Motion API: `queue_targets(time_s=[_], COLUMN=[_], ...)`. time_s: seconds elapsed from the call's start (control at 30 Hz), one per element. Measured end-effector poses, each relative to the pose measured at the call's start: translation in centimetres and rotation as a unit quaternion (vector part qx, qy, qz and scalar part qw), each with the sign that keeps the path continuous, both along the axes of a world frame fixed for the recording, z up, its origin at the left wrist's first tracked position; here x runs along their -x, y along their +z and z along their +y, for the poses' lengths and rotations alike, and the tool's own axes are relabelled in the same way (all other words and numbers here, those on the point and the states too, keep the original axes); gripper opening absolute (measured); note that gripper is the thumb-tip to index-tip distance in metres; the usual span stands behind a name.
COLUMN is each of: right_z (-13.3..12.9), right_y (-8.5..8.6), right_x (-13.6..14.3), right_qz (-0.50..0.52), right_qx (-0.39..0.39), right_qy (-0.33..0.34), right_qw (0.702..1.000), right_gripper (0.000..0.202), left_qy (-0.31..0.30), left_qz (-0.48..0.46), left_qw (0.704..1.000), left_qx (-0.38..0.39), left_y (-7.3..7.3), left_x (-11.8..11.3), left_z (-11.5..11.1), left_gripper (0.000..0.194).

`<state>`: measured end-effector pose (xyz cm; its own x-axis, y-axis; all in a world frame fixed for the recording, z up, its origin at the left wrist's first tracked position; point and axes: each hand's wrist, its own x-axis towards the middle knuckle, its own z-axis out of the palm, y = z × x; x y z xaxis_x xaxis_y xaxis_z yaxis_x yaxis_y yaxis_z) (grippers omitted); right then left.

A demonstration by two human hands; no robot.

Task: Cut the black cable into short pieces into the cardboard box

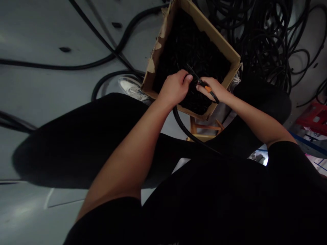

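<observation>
Over the near end of a cardboard box, my left hand is closed around a black corrugated tube. The tube hangs from under that hand and curves down toward my lap. My right hand grips scissors with black and orange handles, their blades pointing up and left, close to my left fingers. Whether the blades touch the tube is too dark to tell. Many short black pieces fill the box beneath both hands.
Coiled black tubing lies heaped at the upper right. A long black tube runs across the grey floor at the left. A wooden stool stands below the box. A red crate is at the far right.
</observation>
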<state>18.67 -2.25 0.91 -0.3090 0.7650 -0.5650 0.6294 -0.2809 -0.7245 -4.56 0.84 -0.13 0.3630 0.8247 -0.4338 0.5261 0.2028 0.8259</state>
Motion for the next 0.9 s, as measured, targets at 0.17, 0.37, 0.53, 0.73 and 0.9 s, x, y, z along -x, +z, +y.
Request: queue_targets(time_s=[0.17, 0.37, 0.53, 0.73, 0.9], right_z=[0.1, 1.2, 0.9, 0.4, 0.8], right_y=[0.4, 1.3, 1.0, -1.1, -1.7], right_x=[-0.2, -0.7, -0.9, -0.8, -0.6], right_qz=[0.018, 0.011, 0.03, 0.117, 0.165], right_qx=[0.017, 0.039, 0.065, 0.107, 0.096], right_qy=[0.016, 0.042, 0.0, -0.129, -0.134], right_qw=[1.0, 0.998, 0.997, 0.979, 0.972], right_gripper=[0.023, 0.019, 0.019, 0.02, 0.053], left_qy=[-0.038, -0.03, 0.07, 0.108, 0.06], left_qz=[-0.014, -0.099, -0.149, -0.164, -0.139], left_qw=[0.999, 0.973, 0.944, 0.94, 0.953], left_qx=[0.019, 0.206, 0.287, 0.278, 0.263], left_y=[-0.1, 0.8, 1.7, 2.0, 2.4], left_x=[0.3, 0.1, 0.0, -0.2, -0.4], left_z=[0.4, 0.4, 0.6, 0.7, 0.5], left_gripper=[0.042, 0.052, 0.038, 0.017, 0.024])
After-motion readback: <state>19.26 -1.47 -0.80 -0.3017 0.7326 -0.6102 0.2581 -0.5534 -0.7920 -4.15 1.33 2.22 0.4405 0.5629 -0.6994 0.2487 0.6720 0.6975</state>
